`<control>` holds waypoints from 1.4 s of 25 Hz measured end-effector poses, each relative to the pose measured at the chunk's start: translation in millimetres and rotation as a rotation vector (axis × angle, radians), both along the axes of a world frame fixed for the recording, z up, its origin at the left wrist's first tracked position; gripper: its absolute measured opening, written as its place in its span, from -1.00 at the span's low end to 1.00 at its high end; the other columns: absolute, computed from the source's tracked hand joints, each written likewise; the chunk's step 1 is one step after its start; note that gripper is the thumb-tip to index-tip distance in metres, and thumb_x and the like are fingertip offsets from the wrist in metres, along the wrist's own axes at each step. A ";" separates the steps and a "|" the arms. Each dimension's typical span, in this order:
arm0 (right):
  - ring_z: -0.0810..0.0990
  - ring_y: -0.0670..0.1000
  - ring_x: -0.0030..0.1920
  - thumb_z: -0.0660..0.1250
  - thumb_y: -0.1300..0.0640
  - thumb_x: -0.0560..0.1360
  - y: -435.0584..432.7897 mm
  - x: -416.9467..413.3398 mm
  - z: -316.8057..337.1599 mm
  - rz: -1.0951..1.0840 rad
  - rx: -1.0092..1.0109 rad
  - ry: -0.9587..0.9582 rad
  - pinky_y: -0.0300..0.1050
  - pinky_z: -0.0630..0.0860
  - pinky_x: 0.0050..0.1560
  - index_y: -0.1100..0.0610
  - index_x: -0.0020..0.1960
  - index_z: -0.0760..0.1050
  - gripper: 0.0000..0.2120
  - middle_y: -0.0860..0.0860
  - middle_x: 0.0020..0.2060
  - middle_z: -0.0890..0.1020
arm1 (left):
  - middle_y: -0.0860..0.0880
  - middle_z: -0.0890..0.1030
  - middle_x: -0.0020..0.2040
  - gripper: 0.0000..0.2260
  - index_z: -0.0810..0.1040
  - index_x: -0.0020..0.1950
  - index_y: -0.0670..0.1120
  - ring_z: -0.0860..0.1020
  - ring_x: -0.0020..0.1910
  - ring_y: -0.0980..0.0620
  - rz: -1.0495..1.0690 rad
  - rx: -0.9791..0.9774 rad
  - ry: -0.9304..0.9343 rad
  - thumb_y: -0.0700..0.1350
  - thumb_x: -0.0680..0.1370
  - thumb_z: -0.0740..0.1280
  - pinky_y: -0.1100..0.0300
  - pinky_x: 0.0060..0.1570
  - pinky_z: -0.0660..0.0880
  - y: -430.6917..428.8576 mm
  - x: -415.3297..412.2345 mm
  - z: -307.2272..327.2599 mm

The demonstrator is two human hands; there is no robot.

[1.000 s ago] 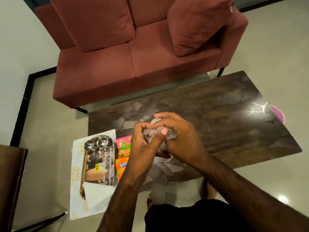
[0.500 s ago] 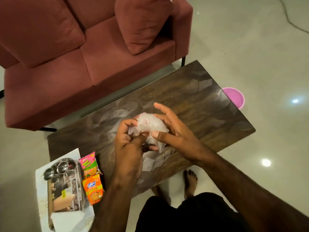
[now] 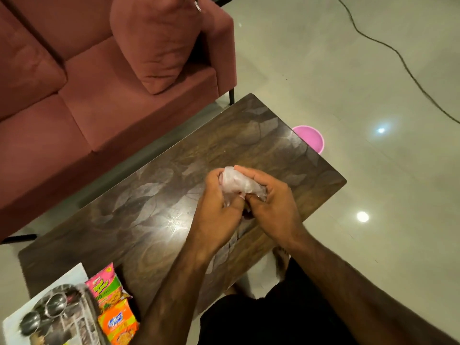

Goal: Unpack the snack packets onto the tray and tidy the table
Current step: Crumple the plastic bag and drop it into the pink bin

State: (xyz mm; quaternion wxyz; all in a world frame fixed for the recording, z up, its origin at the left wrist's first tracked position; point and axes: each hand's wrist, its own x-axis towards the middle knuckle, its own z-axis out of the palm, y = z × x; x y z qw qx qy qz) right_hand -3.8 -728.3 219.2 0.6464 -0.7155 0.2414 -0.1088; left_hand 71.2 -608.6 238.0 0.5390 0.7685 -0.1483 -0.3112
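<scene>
Dark wood table [image 3: 159, 220]: crumpled clear plastic bag [image 3: 239, 183] gripped above its right end by left hand [image 3: 219, 207] and right hand [image 3: 271, 205], fingers curled.

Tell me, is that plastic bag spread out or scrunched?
Scrunched: the plastic bag sits bunched between the left hand and right hand.

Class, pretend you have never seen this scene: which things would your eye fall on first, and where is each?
First, the left hand and right hand gripping a crumpled plastic bag above the middle of the dark table. Next, two bright snack packets at the table's near left corner, beside a tray. Then the pink tub on the floor past the table's right edge.
</scene>
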 end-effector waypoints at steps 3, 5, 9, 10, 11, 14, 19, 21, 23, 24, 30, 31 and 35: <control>0.65 -0.13 0.24 0.38 0.26 0.58 -32.7 -3.5 -9.5 -0.044 -0.101 0.041 0.00 0.64 0.22 0.01 0.38 0.59 -0.61 -0.09 0.25 0.69 | 0.16 0.64 0.09 -0.77 0.38 0.22 0.34 0.69 -0.02 0.13 -0.082 -0.003 0.104 0.16 0.58 0.27 0.26 -0.19 0.62 -26.0 2.2 -2.8; 0.65 -0.13 0.24 0.39 0.20 0.60 -57.7 -1.3 -16.8 -0.026 -0.125 0.068 -0.01 0.63 0.24 -0.01 0.38 0.59 -0.63 -0.10 0.24 0.69 | 0.11 0.64 0.12 -0.76 0.40 0.23 0.25 0.69 0.00 0.13 -0.055 -0.009 0.127 0.27 0.60 0.22 0.27 -0.19 0.62 -51.6 6.1 -8.3; 0.63 -0.19 0.24 0.40 0.09 0.59 -135.3 4.5 -39.1 0.022 -0.134 0.153 -0.10 0.60 0.28 -0.10 0.41 0.55 -0.60 -0.16 0.26 0.66 | -0.03 0.62 0.15 -0.81 0.41 0.25 0.07 0.70 0.00 0.07 0.064 -0.039 0.219 0.03 0.66 0.27 0.26 -0.19 0.62 -139.6 10.7 -29.4; 0.60 -0.22 0.25 0.41 0.06 0.57 -157.7 5.4 -45.3 0.042 -0.104 0.172 -0.16 0.59 0.28 -0.14 0.43 0.51 -0.56 -0.21 0.28 0.63 | -0.06 0.61 0.18 -0.82 0.42 0.25 0.06 0.70 0.02 0.03 0.113 -0.034 0.259 -0.03 0.66 0.27 0.21 -0.17 0.65 -162.9 14.0 -36.2; 0.57 -0.27 0.25 0.42 0.00 0.55 -181.9 5.9 -51.2 0.070 -0.067 0.194 -0.23 0.58 0.26 -0.19 0.45 0.45 -0.51 -0.28 0.29 0.59 | -0.08 0.59 0.20 -0.81 0.42 0.26 0.06 0.70 0.04 -0.01 0.172 -0.034 0.307 -0.09 0.65 0.28 0.15 -0.14 0.66 -187.2 17.3 -43.7; 0.54 -0.38 0.16 0.49 -0.15 0.43 -244.0 10.3 -65.3 -0.008 0.120 0.286 -0.35 0.59 0.06 -0.34 0.45 0.30 -0.35 -0.50 0.18 0.48 | -0.16 0.56 0.26 -0.74 0.42 0.29 0.01 0.71 0.05 -0.12 0.372 -0.105 0.491 -0.22 0.63 0.30 0.08 -0.14 0.67 -249.1 25.1 -64.2; 0.63 -0.33 0.12 0.50 -0.09 0.48 -303.4 15.3 -98.7 -0.125 0.321 0.259 -0.43 0.57 -0.03 -0.21 0.38 0.42 -0.48 -0.35 0.12 0.63 | -0.22 0.59 0.24 -0.68 0.45 0.31 -0.04 0.70 0.09 -0.20 0.651 -0.194 0.650 -0.26 0.59 0.36 0.00 -0.09 0.67 -335.8 23.9 -101.7; 0.65 -0.31 0.10 0.51 -0.11 0.49 -318.3 23.2 -111.8 -0.169 0.352 0.260 -0.43 0.57 -0.05 -0.19 0.37 0.43 -0.50 -0.33 0.11 0.65 | -0.23 0.62 0.22 -0.66 0.44 0.32 -0.05 0.72 0.03 -0.19 0.706 -0.179 0.708 -0.24 0.58 0.39 0.01 -0.14 0.67 -361.3 24.2 -117.6; 0.66 -0.27 0.09 0.50 -0.06 0.50 -338.1 31.6 -131.3 -0.250 0.344 0.268 -0.39 0.59 -0.08 -0.19 0.34 0.45 -0.54 -0.31 0.09 0.66 | -0.22 0.64 0.18 -0.67 0.45 0.31 -0.03 0.72 0.01 -0.17 0.655 -0.144 0.721 -0.22 0.58 0.39 0.03 -0.15 0.67 -384.0 28.2 -134.1; 0.67 -0.25 0.08 0.49 0.00 0.51 -350.6 35.6 -143.7 -0.296 0.340 0.282 -0.36 0.61 -0.09 -0.18 0.34 0.45 -0.56 -0.27 0.09 0.67 | -0.21 0.65 0.18 -0.68 0.46 0.31 -0.01 0.72 0.02 -0.16 0.605 -0.126 0.730 -0.21 0.58 0.38 0.02 -0.14 0.66 -395.7 31.0 -142.9; 0.66 -0.07 0.10 0.58 0.09 0.43 -439.1 63.7 -223.5 -0.487 0.160 0.415 -0.20 0.65 0.09 0.07 0.36 0.40 -0.42 -0.10 0.14 0.59 | 0.02 0.57 0.27 -0.57 0.38 0.45 0.10 0.68 0.07 0.00 0.262 0.185 0.673 -0.12 0.60 0.36 0.12 -0.06 0.64 -425.7 42.9 -178.2; 0.65 0.01 0.11 0.60 0.09 0.41 -453.2 69.9 -238.8 -0.517 0.134 0.448 -0.23 0.62 0.04 0.09 0.33 0.38 -0.40 -0.07 0.13 0.57 | 0.03 0.55 0.27 -0.58 0.39 0.44 0.10 0.68 0.07 0.00 0.241 0.224 0.648 -0.13 0.60 0.35 0.14 -0.08 0.64 -422.6 42.5 -182.9; 0.61 0.13 0.19 0.60 0.13 0.39 -493.5 96.7 -297.6 -0.475 -0.001 0.529 -0.20 0.49 0.02 0.13 0.36 0.35 -0.35 0.04 0.21 0.58 | 0.03 0.58 0.23 -0.73 0.50 0.29 0.07 0.67 0.07 0.01 0.225 0.290 0.600 -0.17 0.62 0.32 0.17 -0.14 0.62 -406.2 46.3 -195.4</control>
